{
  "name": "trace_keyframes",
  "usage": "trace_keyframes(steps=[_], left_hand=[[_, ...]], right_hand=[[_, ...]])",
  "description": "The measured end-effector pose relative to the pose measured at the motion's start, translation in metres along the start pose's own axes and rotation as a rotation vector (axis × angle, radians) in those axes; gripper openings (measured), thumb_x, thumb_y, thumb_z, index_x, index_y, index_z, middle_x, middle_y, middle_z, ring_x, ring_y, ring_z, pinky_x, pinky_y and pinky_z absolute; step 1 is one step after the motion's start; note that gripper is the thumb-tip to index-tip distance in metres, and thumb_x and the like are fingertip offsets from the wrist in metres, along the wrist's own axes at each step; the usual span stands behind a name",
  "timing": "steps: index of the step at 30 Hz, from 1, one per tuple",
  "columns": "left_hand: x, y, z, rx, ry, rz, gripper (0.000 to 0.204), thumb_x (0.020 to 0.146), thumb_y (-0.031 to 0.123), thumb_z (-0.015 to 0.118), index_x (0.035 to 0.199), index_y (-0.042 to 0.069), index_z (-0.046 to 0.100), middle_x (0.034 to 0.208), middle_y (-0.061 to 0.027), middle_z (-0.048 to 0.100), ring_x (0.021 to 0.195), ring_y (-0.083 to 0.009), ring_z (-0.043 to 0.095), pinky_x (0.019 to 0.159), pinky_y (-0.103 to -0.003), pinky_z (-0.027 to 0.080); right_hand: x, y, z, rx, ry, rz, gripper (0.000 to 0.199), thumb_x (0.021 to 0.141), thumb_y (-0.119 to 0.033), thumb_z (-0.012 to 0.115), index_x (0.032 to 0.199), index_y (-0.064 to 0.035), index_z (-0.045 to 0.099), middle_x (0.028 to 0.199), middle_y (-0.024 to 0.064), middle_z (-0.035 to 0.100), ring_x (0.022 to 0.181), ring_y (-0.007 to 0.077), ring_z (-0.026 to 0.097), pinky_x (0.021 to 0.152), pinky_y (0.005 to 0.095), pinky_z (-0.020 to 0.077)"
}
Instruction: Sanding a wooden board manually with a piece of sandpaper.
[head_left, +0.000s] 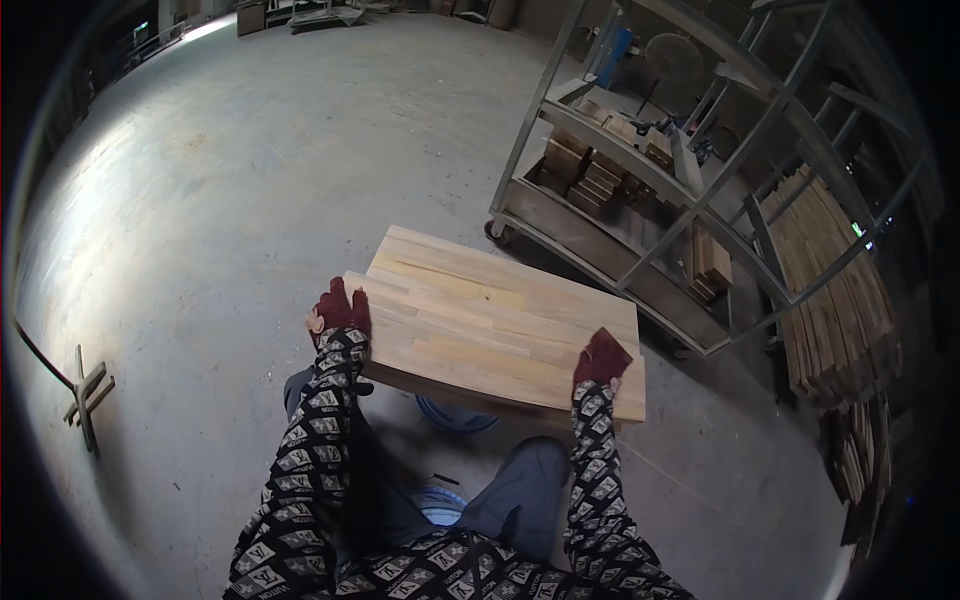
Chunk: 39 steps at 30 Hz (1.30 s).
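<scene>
Two pale wooden boards [480, 315], made of joined strips, lie edge to edge or overlapping in front of my knees; their ends are offset. My left hand [342, 308], in a dark red glove with bare fingertips, grips the left end of the nearer board. Over the right part of that board is my right hand [597, 365], gloved in the same colour. It appears closed on a flat, square-cornered dark red sheet [608, 348], which hides most of its fingers. Under the boards, part of a round blue object [455, 415] shows.
A wheeled metal rack [615, 255] carrying wood pieces [600, 180] stands just beyond the boards at right. Stacked long planks [830, 290] lean farther right. A small wooden stand [88, 395] is on the floor at left. Between my legs is something blue [440, 503].
</scene>
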<state>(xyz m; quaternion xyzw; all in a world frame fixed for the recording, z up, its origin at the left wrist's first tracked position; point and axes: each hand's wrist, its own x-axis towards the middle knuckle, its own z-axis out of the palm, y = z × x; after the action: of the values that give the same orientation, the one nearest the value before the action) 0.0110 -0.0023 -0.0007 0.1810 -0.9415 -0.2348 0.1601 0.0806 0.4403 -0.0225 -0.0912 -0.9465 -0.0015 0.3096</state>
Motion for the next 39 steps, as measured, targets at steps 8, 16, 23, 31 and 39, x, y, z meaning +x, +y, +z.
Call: trace_keyframes(steps=[8, 16, 23, 31, 39], left_hand=[[0.003, -0.004, -0.001, -0.014, -0.010, 0.030, 0.045, 0.095, 0.044, 0.057, 0.123, 0.010, 0.054, 0.098, -0.0216, 0.069, 0.090, -0.0405, 0.070, 0.081, -0.055, 0.052], [0.002, -0.008, 0.009, -0.017, 0.003, 0.028, 0.046, 0.095, 0.044, 0.057, 0.125, 0.010, 0.055, 0.098, -0.0205, 0.068, 0.091, -0.0392, 0.069, 0.080, -0.054, 0.052], [0.004, -0.008, 0.010, 0.004, -0.004, 0.003, 0.048, 0.094, 0.045, 0.058, 0.127, 0.010, 0.055, 0.098, -0.0209, 0.069, 0.091, -0.0398, 0.069, 0.080, -0.054, 0.053], [0.004, -0.005, 0.004, -0.012, -0.040, 0.003, 0.047, 0.096, 0.045, 0.054, 0.129, 0.012, 0.054, 0.101, -0.0233, 0.068, 0.095, -0.0430, 0.068, 0.083, -0.058, 0.051], [0.003, 0.000, 0.001, -0.006, -0.060, -0.026, 0.046, 0.096, 0.041, 0.052, 0.133, 0.012, 0.053, 0.105, -0.0248, 0.068, 0.099, -0.0441, 0.067, 0.086, -0.058, 0.051]], right_hand=[[-0.016, -0.237, 0.005, 0.380, -0.273, -0.517, 0.059, 0.072, -0.026, 0.074, 0.123, -0.0046, 0.056, 0.121, 0.0166, 0.054, 0.121, 0.0371, 0.048, 0.103, 0.0517, 0.0382], [-0.021, -0.030, -0.022, 0.166, -0.057, -0.298, 0.051, 0.076, -0.014, 0.068, 0.126, -0.0030, 0.058, 0.116, 0.0217, 0.059, 0.116, 0.0410, 0.054, 0.104, 0.0523, 0.0398], [-0.023, 0.039, 0.000, -0.116, -0.100, 0.235, 0.044, 0.078, -0.017, 0.070, 0.120, -0.0050, 0.064, 0.106, 0.0199, 0.066, 0.104, 0.0382, 0.064, 0.093, 0.0521, 0.0494], [-0.038, -0.229, -0.002, 0.440, -0.179, -0.503, 0.060, 0.068, -0.020, 0.075, 0.124, -0.0034, 0.058, 0.123, 0.0164, 0.059, 0.120, 0.0366, 0.053, 0.108, 0.0500, 0.0380], [-0.052, -0.043, -0.034, 0.258, -0.112, -0.319, 0.054, 0.072, -0.015, 0.068, 0.124, -0.0014, 0.060, 0.116, 0.0230, 0.059, 0.114, 0.0443, 0.054, 0.100, 0.0530, 0.0419]])
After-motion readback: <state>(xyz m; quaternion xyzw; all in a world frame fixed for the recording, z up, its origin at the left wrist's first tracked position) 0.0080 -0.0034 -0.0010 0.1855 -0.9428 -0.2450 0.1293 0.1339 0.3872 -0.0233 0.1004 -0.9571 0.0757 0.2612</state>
